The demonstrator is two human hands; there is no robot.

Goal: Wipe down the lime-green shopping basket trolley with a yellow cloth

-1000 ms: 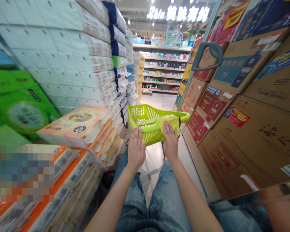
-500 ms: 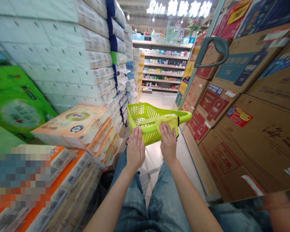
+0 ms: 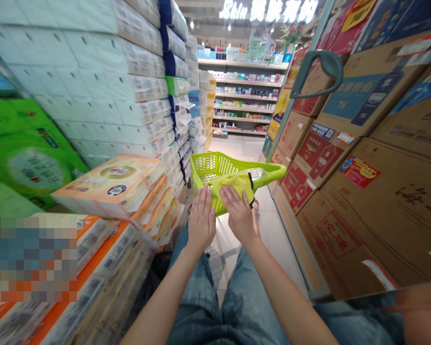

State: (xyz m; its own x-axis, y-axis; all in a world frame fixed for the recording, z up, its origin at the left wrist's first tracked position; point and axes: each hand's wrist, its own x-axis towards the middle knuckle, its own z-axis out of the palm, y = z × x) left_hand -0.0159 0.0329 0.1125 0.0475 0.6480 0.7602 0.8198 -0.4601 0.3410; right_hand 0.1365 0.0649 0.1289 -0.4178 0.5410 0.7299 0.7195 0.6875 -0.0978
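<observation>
Basket (image 3: 197, 177) in the head view: above the floor (image 3: 269, 230), its support hidden; the left hand (image 3: 201, 218) lies flat, fingers together, against the near rim by its left corner, grasping nothing, while the right hand (image 3: 241, 213), palm down with fingers slightly spread, rests on a cloth (image 3: 237, 181) over that rim's middle. Its lattice looks light, stiff, perhaps slippery, best held by the rim; the cloth seems soft

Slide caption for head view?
Right hand flat on a yellow cloth against a green basket, left hand at its near corner, between stacked packs and cartons.
</observation>
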